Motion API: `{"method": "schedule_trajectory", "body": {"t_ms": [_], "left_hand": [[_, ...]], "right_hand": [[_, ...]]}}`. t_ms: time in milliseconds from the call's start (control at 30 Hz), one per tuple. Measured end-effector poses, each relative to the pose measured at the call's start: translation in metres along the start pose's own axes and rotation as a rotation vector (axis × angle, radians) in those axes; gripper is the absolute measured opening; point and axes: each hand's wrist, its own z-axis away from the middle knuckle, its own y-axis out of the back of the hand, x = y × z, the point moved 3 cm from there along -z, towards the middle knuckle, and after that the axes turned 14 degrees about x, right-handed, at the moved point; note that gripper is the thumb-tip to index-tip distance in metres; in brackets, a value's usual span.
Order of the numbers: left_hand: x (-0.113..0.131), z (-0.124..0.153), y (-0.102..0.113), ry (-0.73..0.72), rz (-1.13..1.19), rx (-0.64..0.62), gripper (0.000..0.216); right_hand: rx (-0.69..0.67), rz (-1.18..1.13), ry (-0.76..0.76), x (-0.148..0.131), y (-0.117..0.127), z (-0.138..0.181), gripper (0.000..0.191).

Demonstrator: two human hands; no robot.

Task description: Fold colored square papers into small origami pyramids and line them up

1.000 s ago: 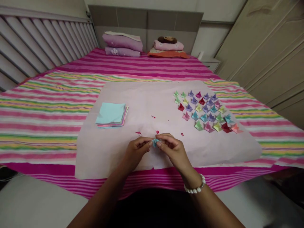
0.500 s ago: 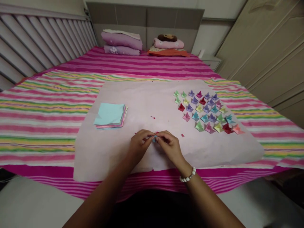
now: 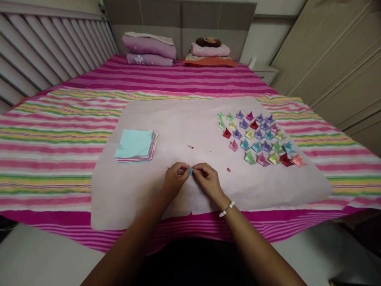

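Note:
A small blue folded paper (image 3: 191, 171) is pinched between the fingertips of my two hands, just above the pale sheet (image 3: 166, 119). My left hand (image 3: 175, 176) closes on its left side, and my right hand (image 3: 208, 179), with a white bead bracelet (image 3: 227, 209) at the wrist, grips its right side. My fingers cover part of the paper. Beyond my hands lies a small thin piece with a red end (image 3: 191, 147). Right of my right hand is a little red scrap (image 3: 229, 169).
A stack of coloured square paper (image 3: 135, 143) with light blue on top sits at the left. Several folded paper pieces (image 3: 258, 135) in many colours stand in rows at the right. Folded bedding (image 3: 149, 47) lies at the headboard (image 3: 160, 16) of the striped bed.
My hands have drawn slightly apart and turned the blue paper, so more of it shows. The right wrist has shifted a little left. The view has moved slightly.

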Motion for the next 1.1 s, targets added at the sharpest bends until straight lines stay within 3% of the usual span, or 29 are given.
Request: {"method": "schedule_trajectory", "body": {"t_ms": [233,500,633,833,1100], "left_hand": [[-0.002,0.004,-0.002,-0.030,0.024,-0.029,0.009],[0.002,0.005,-0.001,-0.135,-0.076,-0.034,0.019],[0.008,0.004,-0.001,-0.169,-0.096,-0.044,0.011],[0.004,0.006,-0.004,-0.111,-0.045,-0.002,0.008],[-0.007,0.008,0.007,0.029,0.039,0.075,0.007]], "right_hand": [[0.018,0.087,0.078,-0.013,-0.003,-0.001,0.010],[0.014,0.058,0.031,-0.006,-0.004,0.003,0.011],[0.018,0.073,0.073,-0.005,-0.003,0.004,0.012],[0.015,0.118,0.155,-0.010,-0.003,0.005,0.014],[0.042,0.099,0.088,-0.007,0.000,0.007,0.011]]}}
